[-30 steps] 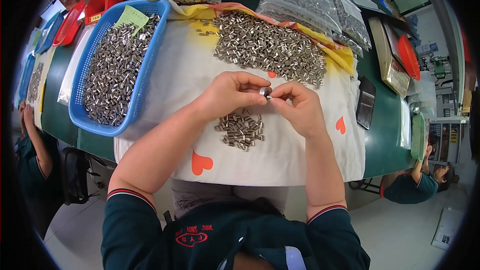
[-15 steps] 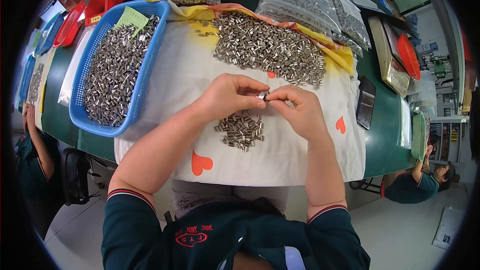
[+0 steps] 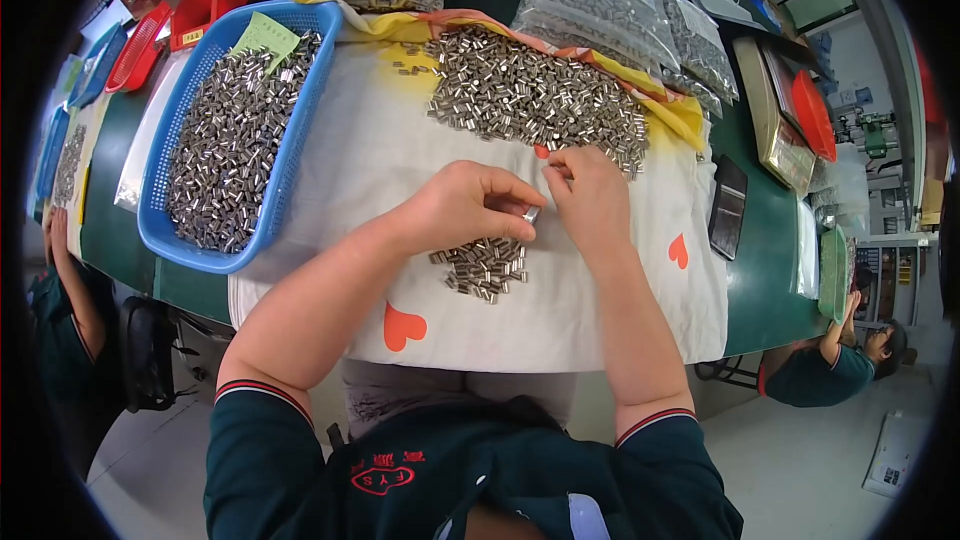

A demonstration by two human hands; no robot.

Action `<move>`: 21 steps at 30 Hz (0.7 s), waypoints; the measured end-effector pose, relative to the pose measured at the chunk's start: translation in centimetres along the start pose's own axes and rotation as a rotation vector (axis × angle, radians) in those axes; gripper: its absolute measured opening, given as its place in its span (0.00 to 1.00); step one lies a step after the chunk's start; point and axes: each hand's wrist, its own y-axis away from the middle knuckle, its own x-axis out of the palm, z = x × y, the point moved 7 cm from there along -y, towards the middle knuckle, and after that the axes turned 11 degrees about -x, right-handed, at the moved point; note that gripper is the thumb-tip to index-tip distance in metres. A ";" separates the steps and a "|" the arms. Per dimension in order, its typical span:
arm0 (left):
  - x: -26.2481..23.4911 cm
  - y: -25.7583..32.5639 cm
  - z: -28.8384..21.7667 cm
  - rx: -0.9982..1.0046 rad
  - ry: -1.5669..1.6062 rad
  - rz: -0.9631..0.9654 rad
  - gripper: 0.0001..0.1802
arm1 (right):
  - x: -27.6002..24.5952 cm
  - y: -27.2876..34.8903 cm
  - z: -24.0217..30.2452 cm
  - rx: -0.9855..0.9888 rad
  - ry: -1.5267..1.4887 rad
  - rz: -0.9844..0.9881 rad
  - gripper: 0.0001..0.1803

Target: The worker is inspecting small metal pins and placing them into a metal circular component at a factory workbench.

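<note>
My left hand (image 3: 478,204) is closed over the small pile, with a small shiny metal sleeve (image 3: 531,213) pinched between thumb and fingertips. My right hand (image 3: 592,198) is a little farther off to the right, its fingers curled together just short of the big heap; whatever they hold, if anything, is hidden. The big heap of short metal sleeves (image 3: 540,90) spreads over the far part of the white cloth (image 3: 340,170). Nearer to me is a small pile of the same sleeves (image 3: 487,272), partly covered by my left hand.
To the left stands a blue plastic basket (image 3: 150,210) full of sleeves, a green paper slip (image 3: 266,38) on top. Clear bags (image 3: 590,0) of metal parts lie behind the heap. A dark phone-like object (image 3: 728,208) rests on the right. People sit at both sides.
My right hand has left the left fingertips and moved away toward the big heap. My left hand has shifted slightly toward me, still pinching a sleeve.
</note>
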 end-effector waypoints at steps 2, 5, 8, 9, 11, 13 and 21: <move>0.0 0.0 -0.2 0.002 -0.082 0.000 0.17 | 0.0 0.5 0.3 0.050 -0.073 0.052 0.04; 0.1 -0.1 0.0 -0.007 0.036 -0.002 0.18 | -0.2 1.0 0.6 -0.020 0.078 0.058 0.05; -0.4 -0.4 0.3 -0.021 0.178 -0.009 0.17 | -0.5 0.7 1.0 -0.070 0.012 0.030 0.05; -0.5 -0.4 0.3 -0.022 0.176 -0.010 0.17 | -1.0 0.6 1.3 -0.070 0.010 0.029 0.05; -0.7 -0.4 0.4 -0.026 0.271 -0.003 0.17 | -1.3 1.2 0.3 0.231 -0.601 0.037 0.05; -0.8 -0.5 0.4 -0.035 0.281 -0.008 0.17 | -1.0 1.6 0.5 0.208 -0.771 0.063 0.06; -0.8 -0.4 0.4 -0.044 0.245 -0.018 0.17 | -1.0 1.7 2.0 0.193 -0.744 0.125 0.05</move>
